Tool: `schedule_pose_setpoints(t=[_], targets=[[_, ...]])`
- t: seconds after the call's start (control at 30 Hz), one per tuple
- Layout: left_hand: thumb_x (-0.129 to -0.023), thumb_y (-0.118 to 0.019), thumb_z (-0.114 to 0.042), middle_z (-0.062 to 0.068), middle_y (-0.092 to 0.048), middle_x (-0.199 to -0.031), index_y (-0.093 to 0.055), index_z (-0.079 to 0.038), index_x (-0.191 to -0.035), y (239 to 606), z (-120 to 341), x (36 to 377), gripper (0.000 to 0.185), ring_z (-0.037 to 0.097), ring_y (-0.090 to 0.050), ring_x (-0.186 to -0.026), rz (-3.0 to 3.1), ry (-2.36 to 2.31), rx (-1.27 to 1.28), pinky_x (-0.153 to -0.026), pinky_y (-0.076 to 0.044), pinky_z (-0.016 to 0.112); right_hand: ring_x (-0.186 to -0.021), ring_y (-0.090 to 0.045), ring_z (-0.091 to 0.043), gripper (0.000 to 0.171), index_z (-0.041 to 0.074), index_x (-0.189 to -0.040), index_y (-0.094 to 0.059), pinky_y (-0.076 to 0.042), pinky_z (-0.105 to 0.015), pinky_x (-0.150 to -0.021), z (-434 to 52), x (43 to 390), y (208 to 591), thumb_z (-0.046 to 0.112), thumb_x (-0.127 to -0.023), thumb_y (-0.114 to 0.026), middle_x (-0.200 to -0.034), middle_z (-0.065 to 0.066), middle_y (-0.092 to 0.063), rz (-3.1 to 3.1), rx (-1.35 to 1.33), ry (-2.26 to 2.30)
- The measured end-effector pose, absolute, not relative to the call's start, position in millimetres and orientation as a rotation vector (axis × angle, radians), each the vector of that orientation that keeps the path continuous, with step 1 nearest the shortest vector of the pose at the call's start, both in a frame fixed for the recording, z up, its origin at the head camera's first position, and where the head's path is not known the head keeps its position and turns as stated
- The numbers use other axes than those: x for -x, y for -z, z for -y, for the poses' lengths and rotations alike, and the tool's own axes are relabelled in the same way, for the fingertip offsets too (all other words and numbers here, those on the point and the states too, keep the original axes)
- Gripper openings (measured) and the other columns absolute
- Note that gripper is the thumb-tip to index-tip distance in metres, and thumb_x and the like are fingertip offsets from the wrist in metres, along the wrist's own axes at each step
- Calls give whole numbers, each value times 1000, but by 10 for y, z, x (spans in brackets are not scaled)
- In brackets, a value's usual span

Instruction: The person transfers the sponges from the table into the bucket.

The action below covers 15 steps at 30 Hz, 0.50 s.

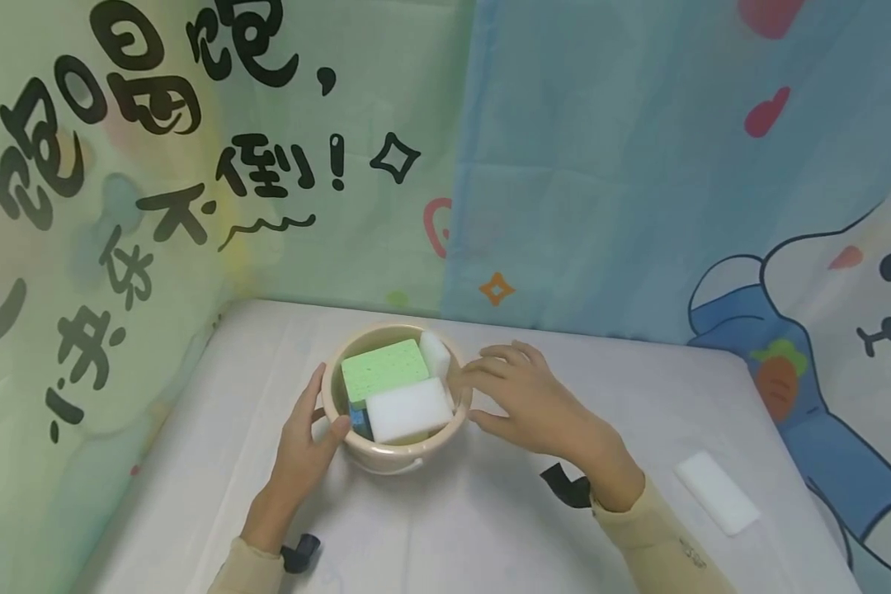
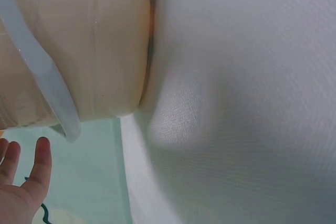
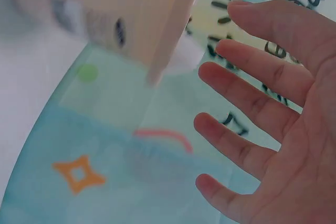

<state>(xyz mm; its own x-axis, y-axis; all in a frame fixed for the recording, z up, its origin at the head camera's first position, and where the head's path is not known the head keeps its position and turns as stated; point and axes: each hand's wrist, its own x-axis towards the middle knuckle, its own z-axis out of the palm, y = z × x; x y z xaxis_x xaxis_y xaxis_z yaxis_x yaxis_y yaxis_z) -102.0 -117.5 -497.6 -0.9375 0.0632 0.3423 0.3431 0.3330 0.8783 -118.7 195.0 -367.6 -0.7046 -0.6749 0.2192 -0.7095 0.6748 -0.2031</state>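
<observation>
Printed cartoon cloth walls a white-clothed counter (image 1: pixel 490 528). Near its back edge, a round beige plastic tub (image 1: pixel 395 452) holds blocky sponges; left hand (image 1: pixel 304 441) cups it, right hand (image 1: pixel 523 400) hovers, fingers spread.

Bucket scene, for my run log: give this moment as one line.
left hand: on bucket side | right hand: open at rim | inside: green sponge, white sponges | table: white sponge

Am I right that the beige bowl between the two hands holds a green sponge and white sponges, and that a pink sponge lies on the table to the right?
Not quite: the head view shows the lone sponge on the table is white, not pink. The beige bowl, green sponge and white sponges are as you say.
</observation>
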Motion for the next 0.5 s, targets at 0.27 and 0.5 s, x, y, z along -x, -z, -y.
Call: schedule_pose_setpoints(t=[0.27,0.5], targets=[[-97,-62,-37,6,-30,-161,-23,-16,-161,4981,1181,1025,77,27,-33,-144,2341,1652,379,-106,-42,57,-120,-52,-35,35,12,-120,-68,-29,-65,-107,-2483,1112,3788,17,-87,-78,-120,-5,-65,2891,-901,-403],[-97,-61,-39,6,-30,-161,-23,-16,-161,4984,1182,1021,78,27,-33,-144,2339,1655,380,-106,-43,55,-117,-54,-40,34,8,-119,-69,-34,-67,-101,-2931,985,3936,16,-87,-76,-119,-12,-67,2939,-707,-378]])
